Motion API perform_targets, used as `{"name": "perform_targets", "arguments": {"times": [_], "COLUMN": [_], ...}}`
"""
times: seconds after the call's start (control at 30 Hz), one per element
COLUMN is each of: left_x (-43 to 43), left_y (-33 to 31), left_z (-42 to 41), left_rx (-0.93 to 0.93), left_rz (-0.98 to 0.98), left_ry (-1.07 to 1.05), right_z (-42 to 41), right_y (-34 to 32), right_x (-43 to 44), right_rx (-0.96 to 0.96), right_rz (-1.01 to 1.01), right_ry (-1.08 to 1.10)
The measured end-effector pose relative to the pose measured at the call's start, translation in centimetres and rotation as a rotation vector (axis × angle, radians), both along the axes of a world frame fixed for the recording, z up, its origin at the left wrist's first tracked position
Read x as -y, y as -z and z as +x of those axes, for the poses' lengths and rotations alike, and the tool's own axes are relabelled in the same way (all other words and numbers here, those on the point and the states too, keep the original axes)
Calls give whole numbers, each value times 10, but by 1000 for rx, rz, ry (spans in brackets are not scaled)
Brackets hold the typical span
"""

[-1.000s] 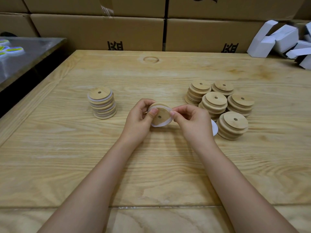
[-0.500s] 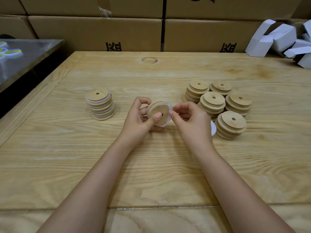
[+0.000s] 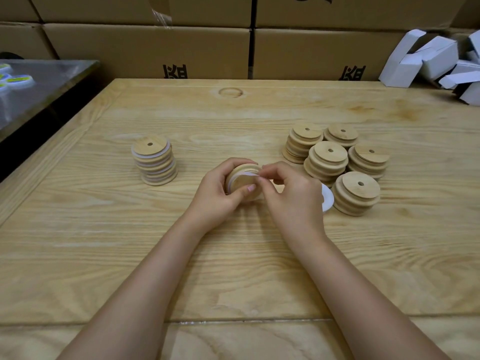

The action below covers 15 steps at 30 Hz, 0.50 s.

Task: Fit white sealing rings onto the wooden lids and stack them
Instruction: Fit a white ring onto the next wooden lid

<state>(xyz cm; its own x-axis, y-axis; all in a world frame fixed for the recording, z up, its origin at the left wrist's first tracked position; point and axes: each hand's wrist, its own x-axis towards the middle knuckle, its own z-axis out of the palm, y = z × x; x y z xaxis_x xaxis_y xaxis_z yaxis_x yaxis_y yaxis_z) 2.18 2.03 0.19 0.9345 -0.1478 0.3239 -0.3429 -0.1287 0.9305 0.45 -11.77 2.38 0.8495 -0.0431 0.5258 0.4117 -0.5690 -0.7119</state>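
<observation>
the left hand (image 3: 220, 193) is gripping a round wooden lid (image 3: 242, 181) tilted above the grainy table (image 3: 104, 255). the right hand (image 3: 291, 193) is pinching its thin white ring (image 3: 250, 174), left of the bare lid stacks (image 3: 335, 162).

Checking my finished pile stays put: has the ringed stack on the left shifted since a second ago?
No. The ringed stack keeps its place, down-left of the round wood knot.
</observation>
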Motion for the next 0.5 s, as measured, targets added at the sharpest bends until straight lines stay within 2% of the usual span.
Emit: {"name": "perform_targets", "arguments": {"times": [0.27,0.5], "left_x": [-3,-5], "left_y": [0,-1], "left_z": [0,0], "left_rx": [-89,-124], "left_rz": [-128,-173], "left_ry": [40,92], "right_z": [7,12], "right_y": [-1,-3], "right_x": [6,11], "right_rx": [-200,-282], "right_rz": [233,271], "right_ry": [-49,-137]}}
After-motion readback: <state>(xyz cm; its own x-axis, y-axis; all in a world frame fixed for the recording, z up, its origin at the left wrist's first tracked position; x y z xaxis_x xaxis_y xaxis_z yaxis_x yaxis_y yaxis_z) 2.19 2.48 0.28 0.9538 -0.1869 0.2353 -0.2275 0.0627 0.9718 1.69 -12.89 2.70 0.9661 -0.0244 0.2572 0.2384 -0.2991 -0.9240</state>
